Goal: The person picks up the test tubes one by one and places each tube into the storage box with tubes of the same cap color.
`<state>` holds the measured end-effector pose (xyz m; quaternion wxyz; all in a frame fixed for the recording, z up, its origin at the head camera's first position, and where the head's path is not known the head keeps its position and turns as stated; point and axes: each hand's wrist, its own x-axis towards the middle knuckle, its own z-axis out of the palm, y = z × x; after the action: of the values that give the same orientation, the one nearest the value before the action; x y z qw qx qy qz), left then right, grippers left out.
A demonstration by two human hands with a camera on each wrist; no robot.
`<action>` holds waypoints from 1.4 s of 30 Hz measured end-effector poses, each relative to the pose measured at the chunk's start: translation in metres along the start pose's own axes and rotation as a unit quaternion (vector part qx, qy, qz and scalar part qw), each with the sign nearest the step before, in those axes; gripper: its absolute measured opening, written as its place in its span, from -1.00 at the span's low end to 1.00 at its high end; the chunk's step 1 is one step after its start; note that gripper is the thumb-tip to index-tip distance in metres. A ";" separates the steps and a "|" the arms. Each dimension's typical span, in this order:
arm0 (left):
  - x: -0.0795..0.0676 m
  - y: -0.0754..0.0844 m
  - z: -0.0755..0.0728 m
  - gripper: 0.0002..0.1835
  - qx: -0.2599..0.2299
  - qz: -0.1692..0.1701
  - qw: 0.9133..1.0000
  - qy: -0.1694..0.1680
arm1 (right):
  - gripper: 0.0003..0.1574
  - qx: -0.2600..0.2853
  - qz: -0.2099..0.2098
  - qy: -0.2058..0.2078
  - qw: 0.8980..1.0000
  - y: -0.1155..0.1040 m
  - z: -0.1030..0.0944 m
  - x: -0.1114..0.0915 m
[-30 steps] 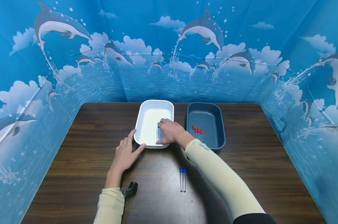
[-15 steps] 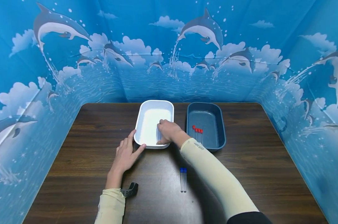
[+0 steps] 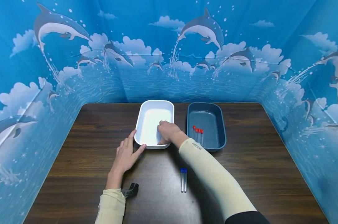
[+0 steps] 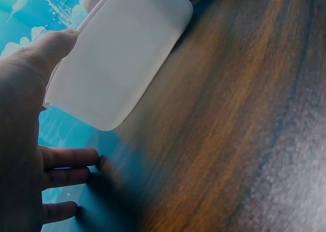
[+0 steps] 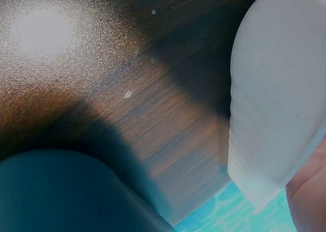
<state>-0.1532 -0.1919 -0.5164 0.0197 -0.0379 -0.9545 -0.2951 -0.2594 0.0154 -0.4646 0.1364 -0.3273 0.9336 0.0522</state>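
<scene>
My right hand (image 3: 169,133) reaches over the near right part of a white tray (image 3: 143,124), its thumb and fingers curled about a slim clear tube (image 3: 158,136) lying inside. The hand covers that tube's upper end. At the tray's near left corner is my left hand (image 3: 125,154), fingers spread and fairly straight. In the left wrist view its thumb (image 4: 61,41) touches the white rim, and the other fingers point down beside the tray wall. Two clear tubes with blue caps (image 3: 183,180) lie side by side on the table, nearer the body.
To the right stands a dark blue-grey tray (image 3: 211,119) holding several clear tubes with red caps (image 3: 198,134). Both trays sit near the far edge of the brown wooden table (image 3: 255,155). A dolphin-print curtain (image 3: 155,81) surrounds the table's back and sides.
The blue cap seen beside my right fingers a second ago is now hidden by them. That hand has shifted slightly down and its forearm leftward. My left hand stays at the tray corner.
</scene>
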 end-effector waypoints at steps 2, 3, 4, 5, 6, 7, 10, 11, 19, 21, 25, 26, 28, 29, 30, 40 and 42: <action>0.000 0.000 0.000 -0.07 0.000 0.000 1.000 0.000 | -0.15 -0.001 0.000 -0.003 1.000 -0.001 -0.001 0.001; 0.000 0.000 0.000 -0.07 0.001 -0.001 1.000 0.000 | -0.16 -0.002 0.000 -0.006 1.000 -0.001 -0.001 0.001; 0.000 0.000 0.000 -0.06 0.000 -0.001 1.000 0.000 | -0.18 -0.002 0.001 -0.009 1.000 -0.001 -0.001 0.001; 0.000 0.000 0.000 -0.06 0.000 -0.001 1.000 0.000 | -0.20 -0.003 0.001 -0.011 1.000 -0.001 -0.001 0.002; -0.001 0.000 0.000 -0.06 0.000 -0.001 1.000 -0.001 | -0.21 -0.003 0.001 -0.014 1.000 -0.001 -0.001 0.002; -0.001 0.000 0.000 -0.06 0.000 -0.001 1.000 -0.001 | -0.22 -0.004 0.001 -0.016 1.000 -0.001 -0.001 0.002; -0.001 0.001 0.000 -0.06 -0.001 -0.001 1.000 -0.002 | -0.24 -0.007 0.002 -0.021 1.000 -0.002 -0.001 0.003; -0.001 0.001 -0.001 -0.06 -0.001 -0.001 1.000 -0.002 | -0.24 -0.007 0.001 -0.022 1.000 -0.002 -0.001 0.004; -0.001 0.002 -0.001 -0.06 0.000 0.000 1.000 0.000 | -0.24 -0.008 0.002 -0.022 1.000 -0.003 -0.001 0.003; -0.001 0.002 -0.001 -0.06 0.000 0.000 1.000 0.001 | -0.23 -0.010 0.003 -0.022 1.000 -0.003 -0.001 0.004; -0.001 0.001 -0.001 -0.06 -0.002 0.001 1.000 0.003 | -0.24 -0.011 0.005 -0.025 1.000 -0.003 0.000 0.005; -0.001 0.001 -0.001 -0.07 -0.002 0.002 1.000 0.004 | -0.24 -0.011 0.005 -0.026 1.000 -0.003 0.001 0.006; -0.002 0.001 -0.001 -0.07 -0.004 0.003 1.000 0.004 | -0.24 -0.012 0.006 -0.027 1.000 -0.003 0.001 0.006; -0.002 0.001 -0.001 -0.07 -0.005 0.004 1.000 0.004 | -0.25 -0.012 0.006 -0.028 1.000 -0.003 0.001 0.007; -0.002 0.001 0.000 -0.07 -0.005 0.004 1.000 0.004 | -0.25 -0.014 0.005 -0.028 1.000 -0.003 0.001 0.007; -0.001 -0.001 0.001 -0.07 -0.004 0.002 1.000 0.001 | -0.23 -0.015 0.000 -0.023 1.000 -0.003 0.000 0.005; -0.001 -0.001 0.001 -0.07 -0.006 0.002 1.000 0.001 | -0.23 -0.014 -0.002 -0.021 1.000 -0.003 -0.001 0.004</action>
<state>-0.1525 -0.1921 -0.5177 0.0208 -0.0392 -0.9527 -0.3006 -0.2606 0.0102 -0.4652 0.1515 -0.3299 0.9290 0.0719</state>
